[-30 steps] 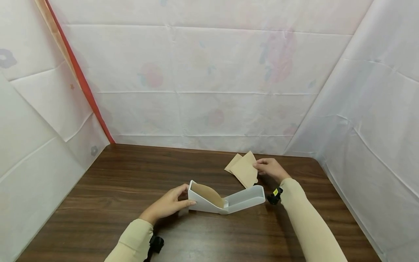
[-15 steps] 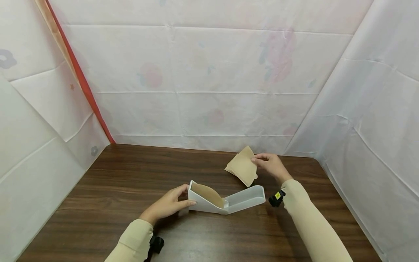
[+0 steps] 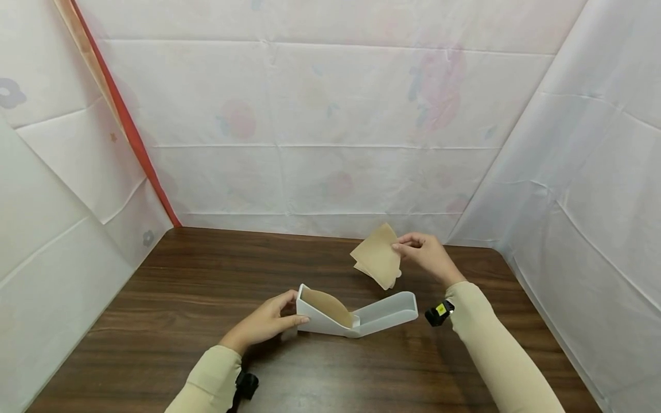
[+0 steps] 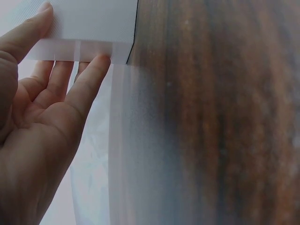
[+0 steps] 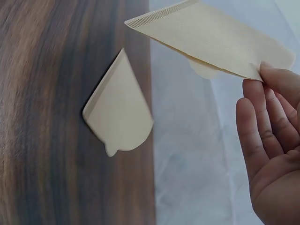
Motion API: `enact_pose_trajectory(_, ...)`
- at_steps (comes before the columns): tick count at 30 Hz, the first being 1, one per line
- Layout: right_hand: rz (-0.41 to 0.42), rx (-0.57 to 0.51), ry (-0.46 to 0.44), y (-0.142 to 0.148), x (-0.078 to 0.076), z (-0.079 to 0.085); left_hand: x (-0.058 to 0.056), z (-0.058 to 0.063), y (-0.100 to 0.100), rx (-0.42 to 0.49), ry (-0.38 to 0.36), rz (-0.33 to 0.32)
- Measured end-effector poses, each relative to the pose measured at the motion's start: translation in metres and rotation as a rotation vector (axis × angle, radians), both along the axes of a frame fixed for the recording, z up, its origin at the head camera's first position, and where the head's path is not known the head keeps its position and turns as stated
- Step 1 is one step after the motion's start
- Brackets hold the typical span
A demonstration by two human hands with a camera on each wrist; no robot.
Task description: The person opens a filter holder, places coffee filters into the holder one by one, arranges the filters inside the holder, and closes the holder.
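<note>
With thumb and fingertips my right hand (image 3: pixel 426 255) pinches the edge of a tan cone-shaped coffee filter (image 3: pixel 377 252), lifted off the table. Its crimped seam shows in the right wrist view, where another coffee filter (image 5: pixel 119 110) lies flat on the wood beneath. My left hand (image 3: pixel 265 322) grips the left end of a white filter box (image 3: pixel 322 327), thumb on the near side and fingers at the end wall. A rounded tan filter (image 3: pixel 326 306) stands inside the box. The box's lid (image 3: pixel 387 312) is folded out to the right.
The dark wooden table (image 3: pixel 206 275) carries all of this. A white printed sheet (image 3: pixel 320 115) hangs behind its far edge, with more sheeting (image 3: pixel 583 206) along the right side. A red strip (image 3: pixel 129 126) runs down the left corner.
My right hand has raised the pinched coffee filter and shifted it slightly back and left, over the one lying on the table. The left hand and the box have stayed still.
</note>
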State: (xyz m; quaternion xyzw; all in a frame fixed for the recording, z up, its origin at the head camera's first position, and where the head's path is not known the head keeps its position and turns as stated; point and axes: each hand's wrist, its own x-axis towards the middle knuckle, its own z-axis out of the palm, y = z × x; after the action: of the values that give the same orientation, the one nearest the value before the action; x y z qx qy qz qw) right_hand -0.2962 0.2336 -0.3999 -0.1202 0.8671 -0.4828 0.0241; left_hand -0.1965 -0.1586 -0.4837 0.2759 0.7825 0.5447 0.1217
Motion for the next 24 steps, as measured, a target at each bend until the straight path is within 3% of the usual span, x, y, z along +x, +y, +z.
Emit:
enact_pose_trajectory(16,0.074,-0.008,0.125,-0.019,0.024,0.034,-0.001,0.000,0.001,-0.005,-0.010,0.013)
enact_pose_trajectory(24,0.108,0.004,0.139,-0.032,0.041,0.053,0.000,0.000,0.001,-0.012,-0.006,0.012)
